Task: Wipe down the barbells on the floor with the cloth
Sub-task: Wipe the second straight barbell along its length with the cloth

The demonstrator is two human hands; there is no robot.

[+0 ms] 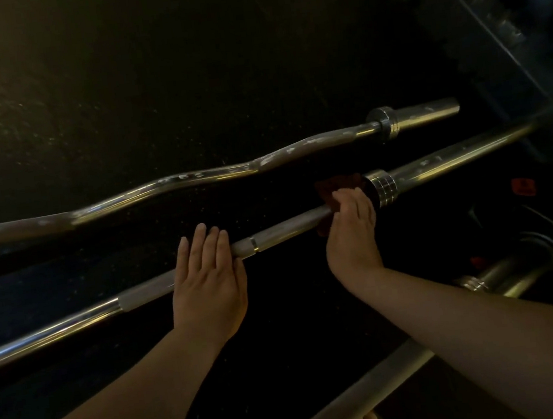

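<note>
top right: black metal rack frame (495, 26), slanting | right edge: small orange-red tag (523, 186) | lower right: bent grey steel tube (509, 272), chrome collar

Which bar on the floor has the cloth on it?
The straight middle barbell: the right hand holds the dark cloth on it, unlike the wavy curl bar beyond or the bar nearest.

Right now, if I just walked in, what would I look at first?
Two hands on a straight barbell across the middle: the right hand wraps a dark cloth round it by the collar, and the left hand rests flat on it. Behind them a wavy barbell lies on the dark floor.
</note>
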